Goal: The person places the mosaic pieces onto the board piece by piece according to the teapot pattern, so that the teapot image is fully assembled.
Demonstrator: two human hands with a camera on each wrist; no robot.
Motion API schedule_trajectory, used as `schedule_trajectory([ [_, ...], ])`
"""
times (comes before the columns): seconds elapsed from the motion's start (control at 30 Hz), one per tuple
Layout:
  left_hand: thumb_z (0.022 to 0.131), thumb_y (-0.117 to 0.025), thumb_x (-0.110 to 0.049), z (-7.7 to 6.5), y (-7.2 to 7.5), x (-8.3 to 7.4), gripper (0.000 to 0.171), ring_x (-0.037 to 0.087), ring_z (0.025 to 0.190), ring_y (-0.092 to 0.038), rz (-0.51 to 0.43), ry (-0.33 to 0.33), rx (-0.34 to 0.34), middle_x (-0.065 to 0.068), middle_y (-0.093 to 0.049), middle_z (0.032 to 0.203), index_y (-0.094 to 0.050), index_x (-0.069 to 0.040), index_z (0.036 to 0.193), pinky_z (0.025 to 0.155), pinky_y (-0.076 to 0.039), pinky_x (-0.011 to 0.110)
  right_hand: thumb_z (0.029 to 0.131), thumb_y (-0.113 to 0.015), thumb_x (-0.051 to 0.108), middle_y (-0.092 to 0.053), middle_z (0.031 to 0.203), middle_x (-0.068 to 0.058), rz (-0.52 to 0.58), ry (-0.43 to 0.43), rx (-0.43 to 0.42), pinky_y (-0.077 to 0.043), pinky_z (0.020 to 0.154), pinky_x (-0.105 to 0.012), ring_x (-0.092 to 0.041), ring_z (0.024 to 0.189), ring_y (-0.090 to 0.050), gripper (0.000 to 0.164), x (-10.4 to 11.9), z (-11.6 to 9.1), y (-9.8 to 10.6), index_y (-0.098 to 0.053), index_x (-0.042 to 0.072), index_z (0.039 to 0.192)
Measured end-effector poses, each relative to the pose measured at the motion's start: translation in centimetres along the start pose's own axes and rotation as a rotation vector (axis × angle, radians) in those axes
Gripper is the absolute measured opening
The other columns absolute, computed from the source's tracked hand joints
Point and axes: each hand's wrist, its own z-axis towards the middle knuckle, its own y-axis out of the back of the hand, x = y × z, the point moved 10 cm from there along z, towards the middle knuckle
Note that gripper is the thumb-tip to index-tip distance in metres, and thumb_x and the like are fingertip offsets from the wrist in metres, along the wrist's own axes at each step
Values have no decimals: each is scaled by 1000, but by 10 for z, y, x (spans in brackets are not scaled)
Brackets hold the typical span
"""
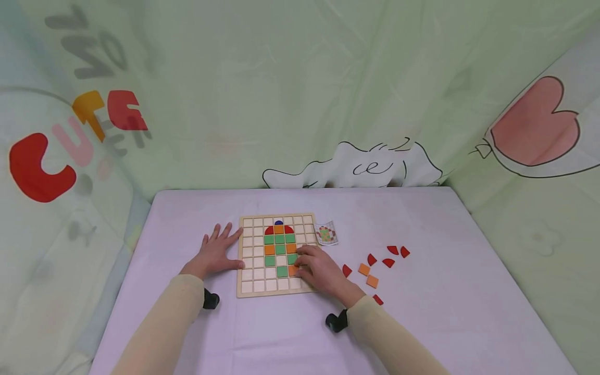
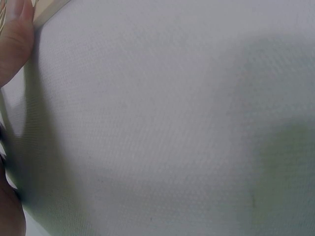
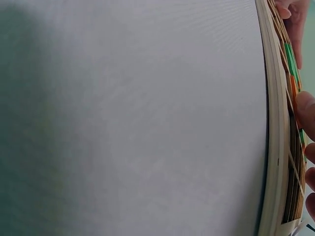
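Note:
A light wooden grid board [image 1: 276,293] holds green, orange, red and blue pieces set in its cells. My left hand [image 1: 215,254] has its fingers spread, with thumb and fingertips at the board's left edge. In the left wrist view the left thumb [image 2: 15,49] lies by the board's wooden edge [image 2: 47,11]. Over the right side of the board is my right hand [image 1: 321,268], fingers lightly bent above the cells. Its thumb [image 3: 306,110] touches an orange square tile [image 1: 292,270] low in the pattern. Green tiles [image 1: 282,271] sit beside it. The right hand covers several cells.
A small printed pattern card [image 1: 326,233] lies against the board's upper right edge. To the right, loose on the lilac tablecloth [image 1: 422,323], are orange squares [image 1: 372,281] and several red quarter-circle pieces [image 1: 388,263]. One red piece [image 1: 378,299] lies near the right wrist.

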Motion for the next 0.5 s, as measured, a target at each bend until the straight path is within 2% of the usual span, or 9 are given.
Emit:
schedule_trajectory([
  [0.33, 82, -80, -52, 5, -6, 5, 105, 49, 157, 5, 0, -3, 18, 21, -6, 172, -23, -17, 164, 123, -1, 71, 92, -77, 21, -66, 136, -11, 11, 20, 18, -49, 111, -47, -31, 133, -56, 19, -1, -4, 1, -77, 12, 108],
  [0.5, 82, -80, -52, 5, -6, 5, 106, 49, 157, 5, -6, 2, 19, 21, -6, 172, -23, -17, 164, 123, -1, 71, 92, -77, 20, -66, 137, -10, 16, 0, 7, -48, 112, -47, -31, 134, -56, 18, -8, -9, 6, -77, 13, 109],
])
